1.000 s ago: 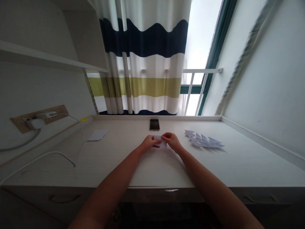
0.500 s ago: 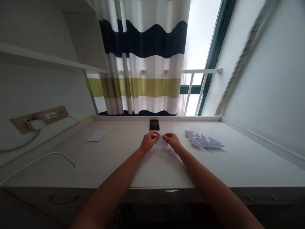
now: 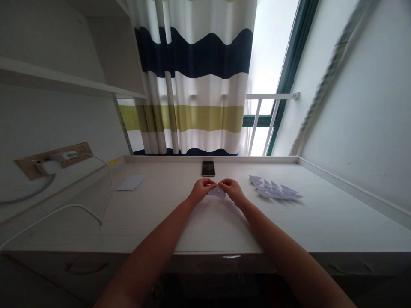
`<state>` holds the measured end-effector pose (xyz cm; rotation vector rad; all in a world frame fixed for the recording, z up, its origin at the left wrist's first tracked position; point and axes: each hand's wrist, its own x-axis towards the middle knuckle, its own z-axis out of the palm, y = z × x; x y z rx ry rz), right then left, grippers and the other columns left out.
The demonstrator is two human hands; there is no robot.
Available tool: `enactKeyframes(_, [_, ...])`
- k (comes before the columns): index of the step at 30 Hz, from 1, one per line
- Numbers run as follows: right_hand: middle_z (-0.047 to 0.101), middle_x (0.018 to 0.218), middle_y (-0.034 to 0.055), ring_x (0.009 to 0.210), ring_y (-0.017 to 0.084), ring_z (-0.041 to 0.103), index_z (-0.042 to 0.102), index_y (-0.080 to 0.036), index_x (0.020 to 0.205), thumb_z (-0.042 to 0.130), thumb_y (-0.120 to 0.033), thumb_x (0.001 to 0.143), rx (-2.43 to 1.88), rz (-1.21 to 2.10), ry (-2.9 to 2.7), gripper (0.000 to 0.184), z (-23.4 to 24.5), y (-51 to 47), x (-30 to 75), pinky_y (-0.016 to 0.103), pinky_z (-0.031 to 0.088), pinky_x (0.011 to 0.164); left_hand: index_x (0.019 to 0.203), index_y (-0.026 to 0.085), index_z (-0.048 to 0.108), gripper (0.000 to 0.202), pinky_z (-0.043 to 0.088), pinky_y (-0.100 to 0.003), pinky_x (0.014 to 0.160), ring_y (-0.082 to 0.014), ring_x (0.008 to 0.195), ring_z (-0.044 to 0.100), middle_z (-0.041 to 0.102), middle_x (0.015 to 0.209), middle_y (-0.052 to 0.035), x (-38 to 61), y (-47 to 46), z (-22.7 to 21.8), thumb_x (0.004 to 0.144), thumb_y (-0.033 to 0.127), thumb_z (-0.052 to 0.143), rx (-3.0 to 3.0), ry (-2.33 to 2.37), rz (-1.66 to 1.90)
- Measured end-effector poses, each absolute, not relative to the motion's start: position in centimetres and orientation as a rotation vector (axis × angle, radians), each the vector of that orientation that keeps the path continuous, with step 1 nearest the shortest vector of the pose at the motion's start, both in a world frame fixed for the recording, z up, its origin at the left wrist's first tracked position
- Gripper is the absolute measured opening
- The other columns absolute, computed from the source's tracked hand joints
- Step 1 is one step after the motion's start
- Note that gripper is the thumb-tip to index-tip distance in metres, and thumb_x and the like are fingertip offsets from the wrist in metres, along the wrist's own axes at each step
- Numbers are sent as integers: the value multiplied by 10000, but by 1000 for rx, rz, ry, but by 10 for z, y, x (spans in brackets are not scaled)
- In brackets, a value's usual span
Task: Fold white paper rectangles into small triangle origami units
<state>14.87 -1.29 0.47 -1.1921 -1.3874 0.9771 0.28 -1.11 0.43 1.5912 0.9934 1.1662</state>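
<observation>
A small folded piece of white paper (image 3: 216,192) lies on the white desk (image 3: 205,222), pinched from both sides. My left hand (image 3: 201,190) grips its left edge with curled fingers. On its right edge my right hand (image 3: 231,188) is closed in a pinch. The fingertips of both hands almost meet above the paper. A pile of several folded white paper pieces (image 3: 275,191) lies just right of my right hand. Behind my hands a dark phone (image 3: 208,167) lies flat near the window sill.
A flat white paper sheet (image 3: 131,182) rests at the left of the desk. A white cable (image 3: 80,207) runs from chargers in a wall socket strip (image 3: 54,159) across the left side. A striped curtain (image 3: 192,85) hangs behind; a shelf (image 3: 64,81) juts out at upper left.
The paper between my hands has been folded smaller, from a flatter strip into a narrower pointed shape. My fingertips have drawn closer together above it. Nothing else has moved.
</observation>
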Motion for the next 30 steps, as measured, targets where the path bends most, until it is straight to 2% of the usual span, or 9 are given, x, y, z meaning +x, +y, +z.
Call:
enactKeyframes(5, [556, 558, -9, 526, 104, 476, 582, -146, 626, 594, -326, 596, -1108, 965, -1431, 184, 3, -12, 149, 245, 373, 532, 888, 152, 578, 361, 458, -255, 618, -131, 691, 576, 612, 774, -40, 2, -12, 6, 569, 256, 711, 1276, 893, 1062])
enactKeyframes(10, [577, 599, -2, 553, 110, 499, 598, -142, 671, 597, -333, 615, -1098, 972, -1475, 199, 1, -10, 150, 253, 389, 555, 772, 94, 637, 316, 456, -286, 707, -148, 745, 579, 617, 771, -69, 0, -12, 6, 540, 286, 735, 1228, 852, 958])
enactKeyframes(17, [579, 610, -5, 562, 107, 503, 598, -141, 680, 607, -332, 611, -1103, 1011, -1480, 203, 3, -14, 149, 248, 389, 552, 738, 83, 656, 348, 465, -283, 660, -138, 696, 566, 615, 712, -61, -3, -13, 7, 519, 340, 738, 1286, 907, 908])
enactKeyframes(30, [573, 582, -10, 525, 94, 482, 592, -141, 654, 609, -316, 598, -1088, 1061, -1489, 185, 5, -15, 149, 230, 371, 517, 705, 85, 658, 329, 476, -290, 646, -129, 647, 566, 622, 678, -54, -6, -13, 9, 484, 308, 758, 1283, 912, 846])
